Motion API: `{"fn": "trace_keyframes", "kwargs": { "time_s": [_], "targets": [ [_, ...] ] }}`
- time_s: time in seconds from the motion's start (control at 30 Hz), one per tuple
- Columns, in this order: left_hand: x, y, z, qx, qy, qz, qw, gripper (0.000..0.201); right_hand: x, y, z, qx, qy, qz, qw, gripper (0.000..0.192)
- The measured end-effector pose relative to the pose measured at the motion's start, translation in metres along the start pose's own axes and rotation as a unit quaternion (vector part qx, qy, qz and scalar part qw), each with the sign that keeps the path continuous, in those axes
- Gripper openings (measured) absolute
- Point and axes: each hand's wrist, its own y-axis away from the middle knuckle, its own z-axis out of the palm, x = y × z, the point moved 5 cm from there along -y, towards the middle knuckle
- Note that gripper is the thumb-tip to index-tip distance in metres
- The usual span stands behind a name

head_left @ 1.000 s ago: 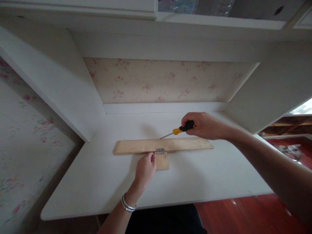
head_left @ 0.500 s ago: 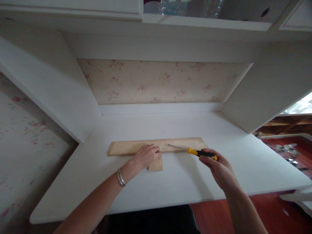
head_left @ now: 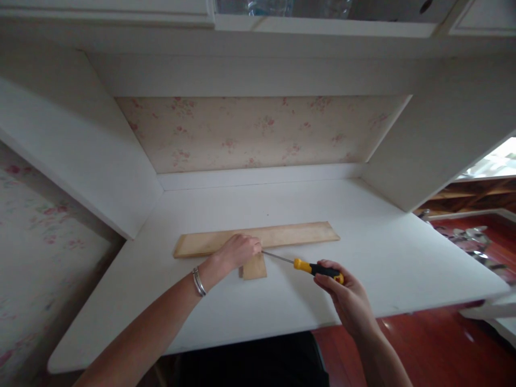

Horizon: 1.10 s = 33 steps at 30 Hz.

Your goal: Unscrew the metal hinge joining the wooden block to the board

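Note:
A long pale wooden board point(head_left: 290, 234) lies across the white desk point(head_left: 379, 252). A small wooden piece point(head_left: 255, 267) sits against its near edge. My left hand point(head_left: 237, 250) rests over the joint between the two, with fingertips pinched there; the metal hinge is hidden under it. My right hand point(head_left: 346, 293) grips a screwdriver point(head_left: 306, 265) with a yellow and black handle. Its metal shaft points left, and the tip reaches my left fingertips. A silver bracelet point(head_left: 198, 281) circles my left wrist.
White side panels point(head_left: 80, 145) and an upper shelf point(head_left: 258, 70) enclose the desk, with floral wallpaper point(head_left: 258, 129) behind. Red wooden floor point(head_left: 435, 344) shows past the desk's near right edge.
My right hand carried the screwdriver from behind the board round to its near side and lowered the tip to my left fingertips. My left hand shifted onto the hinge, covering it.

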Motion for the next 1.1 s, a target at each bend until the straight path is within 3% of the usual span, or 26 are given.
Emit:
{"fn": "trace_keyframes", "kwargs": {
  "time_s": [0.4, 0.63, 0.7, 0.87, 1.1],
  "targets": [
    [0.000, 0.002, 0.017, 0.041, 0.070, -0.139, 0.987, 0.039, 0.005, 0.006, 0.014, -0.033, 0.081, -0.038, 0.995, 0.035],
    [-0.004, 0.012, 0.004, 0.031, 0.036, -0.205, 0.978, 0.052, 0.009, 0.005, 0.012, -0.036, 0.081, -0.041, 0.995, 0.035],
    [-0.005, 0.017, -0.004, 0.039, 0.039, -0.175, 0.983, 0.044, 0.011, 0.004, 0.010, -0.035, 0.073, -0.042, 0.996, 0.035],
    [0.000, 0.023, -0.010, 0.025, 0.031, -0.020, 0.999, 0.025, 0.016, 0.002, 0.005, -0.025, 0.059, -0.027, 0.998, 0.038],
    [0.005, 0.011, -0.003, 0.025, -0.025, 0.047, 0.998, 0.015, 0.015, 0.002, 0.008, -0.031, 0.056, -0.023, 0.998, 0.038]
  ]
}}
